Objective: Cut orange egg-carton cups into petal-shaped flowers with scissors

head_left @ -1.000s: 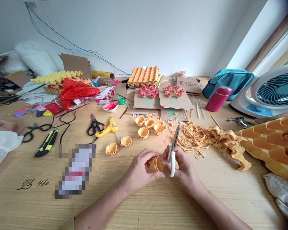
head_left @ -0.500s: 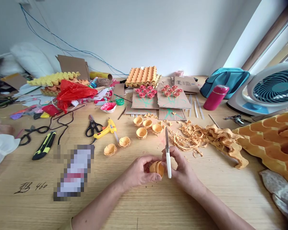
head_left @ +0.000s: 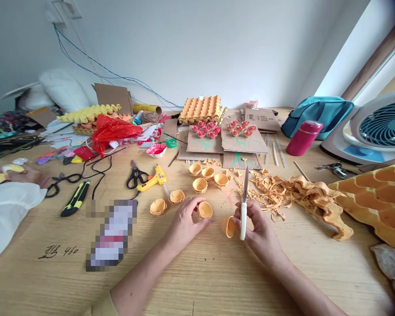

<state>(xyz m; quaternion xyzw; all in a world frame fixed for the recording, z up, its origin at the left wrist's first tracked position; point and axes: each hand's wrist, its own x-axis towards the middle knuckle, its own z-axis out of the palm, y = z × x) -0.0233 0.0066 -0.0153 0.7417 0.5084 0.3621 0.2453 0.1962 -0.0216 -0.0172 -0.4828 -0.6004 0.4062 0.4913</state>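
Note:
My left hand [head_left: 183, 221] pinches a small orange egg-carton cup [head_left: 204, 209] just above the wooden table [head_left: 200, 281]. My right hand [head_left: 256, 228] grips white-handled scissors [head_left: 244, 206] with the blades pointing up and away, and its fingers also hold a second orange cup [head_left: 228, 226]. The two cups are apart, a short gap between them. Several finished cut cups [head_left: 208, 177] sit just beyond my hands, with two more cups [head_left: 167, 202] to the left.
Orange carton scraps [head_left: 292, 193] lie at right beside a large orange egg tray [head_left: 378, 202]. A yellow glue gun [head_left: 153, 180], black scissors [head_left: 136, 174] and a utility knife [head_left: 75, 198] lie at left. Another person's sleeve [head_left: 6, 210] shows at far left. Fan [head_left: 378, 127], pink bottle [head_left: 303, 138].
The stacked cups held between both hands have been pulled apart: my left hand moved one cup up and left, my right hand kept the other with the scissors.

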